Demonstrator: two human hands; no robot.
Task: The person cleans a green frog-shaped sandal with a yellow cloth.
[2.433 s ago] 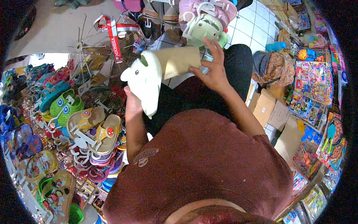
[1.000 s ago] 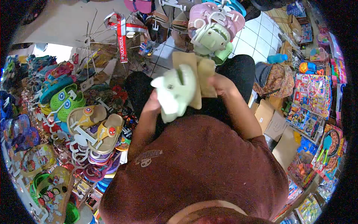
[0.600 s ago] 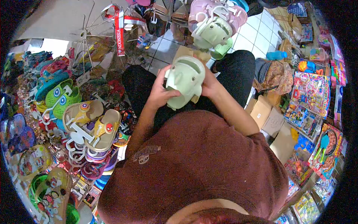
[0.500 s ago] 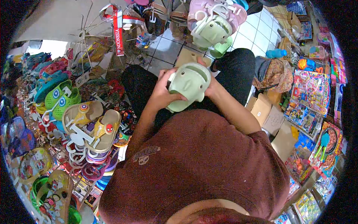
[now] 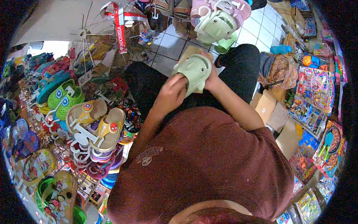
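Note:
A pale green sandal with a shark-like face is between my two hands, above my lap. My right hand grips its right side near the open toe end. My left hand is at its left side, fingers bent together against the opening; whether they pinch anything is hidden. Beyond them, a similar pale green sandal rests with pink sandals on white hangers. A beige piece shows behind the held sandal.
Racks of sandals on hangers crowd the left. Cardboard boxes, a patterned cloth bag and packaged toys stand on the right. White floor tiles show ahead, beyond my bent legs.
The green sandal has turned and tilted, showing more of its side. My left hand has shifted from wrapping its left edge to bent fingers at its opening.

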